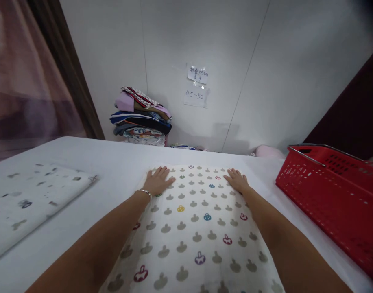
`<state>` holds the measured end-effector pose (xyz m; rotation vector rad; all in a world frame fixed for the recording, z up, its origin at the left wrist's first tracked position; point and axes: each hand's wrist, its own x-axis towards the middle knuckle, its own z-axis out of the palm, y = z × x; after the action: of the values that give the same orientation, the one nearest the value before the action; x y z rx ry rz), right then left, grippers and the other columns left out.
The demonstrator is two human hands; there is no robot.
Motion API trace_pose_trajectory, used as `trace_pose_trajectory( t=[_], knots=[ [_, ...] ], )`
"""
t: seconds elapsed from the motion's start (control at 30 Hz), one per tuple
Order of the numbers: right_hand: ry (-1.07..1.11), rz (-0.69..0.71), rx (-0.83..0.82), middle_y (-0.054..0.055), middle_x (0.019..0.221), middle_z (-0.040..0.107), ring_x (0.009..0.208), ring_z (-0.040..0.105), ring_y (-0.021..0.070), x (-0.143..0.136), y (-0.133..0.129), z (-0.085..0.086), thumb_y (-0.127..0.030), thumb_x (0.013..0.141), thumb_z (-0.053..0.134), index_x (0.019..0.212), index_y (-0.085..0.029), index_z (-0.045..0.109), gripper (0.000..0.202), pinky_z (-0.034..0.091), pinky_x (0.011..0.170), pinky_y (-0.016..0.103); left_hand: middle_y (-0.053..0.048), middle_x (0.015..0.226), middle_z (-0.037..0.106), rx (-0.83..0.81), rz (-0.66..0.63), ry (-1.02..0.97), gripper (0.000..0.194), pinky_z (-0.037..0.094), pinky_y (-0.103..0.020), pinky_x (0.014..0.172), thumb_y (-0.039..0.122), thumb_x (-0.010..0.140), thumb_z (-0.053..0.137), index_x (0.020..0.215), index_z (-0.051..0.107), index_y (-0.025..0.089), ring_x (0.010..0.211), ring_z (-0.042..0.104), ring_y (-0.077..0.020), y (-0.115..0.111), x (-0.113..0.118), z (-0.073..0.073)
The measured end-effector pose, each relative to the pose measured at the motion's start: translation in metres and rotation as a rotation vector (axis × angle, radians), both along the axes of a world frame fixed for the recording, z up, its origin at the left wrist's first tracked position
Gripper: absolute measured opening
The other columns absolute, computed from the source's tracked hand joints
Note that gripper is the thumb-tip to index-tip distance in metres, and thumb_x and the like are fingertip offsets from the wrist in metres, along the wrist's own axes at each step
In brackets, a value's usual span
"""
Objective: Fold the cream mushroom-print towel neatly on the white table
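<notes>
A white cloth [189, 228] printed with grey and coloured mushroom shapes lies spread in front of me, running off the near edge of the picture. My left hand [157, 181] rests flat on its far left corner, fingers spread, with a bracelet at the wrist. On the far right corner lies my right hand [236, 180], palm down and fingers stretched out. Both hands touch the cloth without gripping it.
A folded white cloth with dark prints [36, 191] lies at the left of the white table [113, 162]. At the right stands a red plastic basket [329, 195] with a metal handle. Behind the table rises a stack of folded fabrics [142, 118], beside wall notes [197, 95].
</notes>
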<state>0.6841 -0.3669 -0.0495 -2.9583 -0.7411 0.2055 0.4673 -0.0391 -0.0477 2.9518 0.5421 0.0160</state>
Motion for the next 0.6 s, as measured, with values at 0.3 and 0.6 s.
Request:
trace_pose_trajectory(
  t=[0.3, 0.6],
  knots=[
    [-0.001, -0.019, -0.034, 0.003, 0.153, 0.015, 0.14, 0.01, 0.0251, -0.013, 0.001, 0.013, -0.052, 0.092, 0.019, 0.143, -0.024, 0.027, 0.059, 0.011, 0.109, 0.055, -0.005, 0.153, 0.014, -0.045, -0.013, 0.058, 0.069, 0.01, -0.056, 0.109, 0.06, 0.086, 0.026, 0.143, 0.027, 0.022, 0.141, 0.011, -0.0257, 0.002, 0.0, 0.01],
    [-0.062, 0.431, 0.014, 0.001, 0.153, 0.011, 0.14, 0.006, 0.0225, -0.132, -0.064, 0.005, -0.059, 0.092, 0.019, 0.145, -0.031, 0.023, 0.06, 0.006, 0.112, 0.049, -0.004, 0.152, 0.019, -0.108, -0.484, -0.02, 0.065, 0.007, -0.05, 0.112, 0.064, 0.086, 0.028, 0.143, 0.025, 0.031, 0.14, 0.015, -0.0247, -0.069, -0.105, 0.017]
  ],
)
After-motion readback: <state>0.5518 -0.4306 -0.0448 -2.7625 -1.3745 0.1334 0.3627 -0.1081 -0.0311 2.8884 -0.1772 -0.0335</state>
